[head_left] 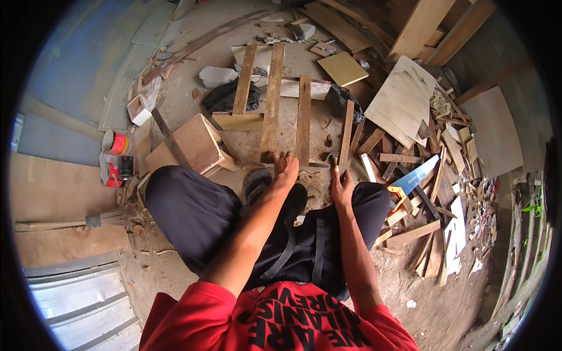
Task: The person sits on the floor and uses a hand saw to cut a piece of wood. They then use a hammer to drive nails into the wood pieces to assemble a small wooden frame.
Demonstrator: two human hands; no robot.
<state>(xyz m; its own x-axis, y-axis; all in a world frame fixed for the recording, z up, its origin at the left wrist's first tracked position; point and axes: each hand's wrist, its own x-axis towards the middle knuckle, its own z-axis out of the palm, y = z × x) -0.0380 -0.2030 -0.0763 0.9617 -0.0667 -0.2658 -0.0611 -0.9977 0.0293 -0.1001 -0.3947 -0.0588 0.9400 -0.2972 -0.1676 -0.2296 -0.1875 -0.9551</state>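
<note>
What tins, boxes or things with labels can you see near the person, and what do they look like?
Red tin: round, red with a yellow band, on the left beside the plywood.
Dark can: a small cylinder just below the red tin.
Saw sleeve: long, blue and white, right of the right hand.
Shirt print: black shapes on red.

Two cans (pixel 117 157) at left by box — red-labelled; blue-white saw sleeve (pixel 417 174) at right.

A bare dirt floor (pixel 193 99) spreads under daylight, littered with wood offcuts (pixel 410 234) and plywood sheets (pixel 404 99). Blue-grey panels (pixel 76 70) lean at the left, corrugated metal sheeting (pixel 82 298) lies at lower left, and a broom (pixel 105 219) rests nearby.
</note>
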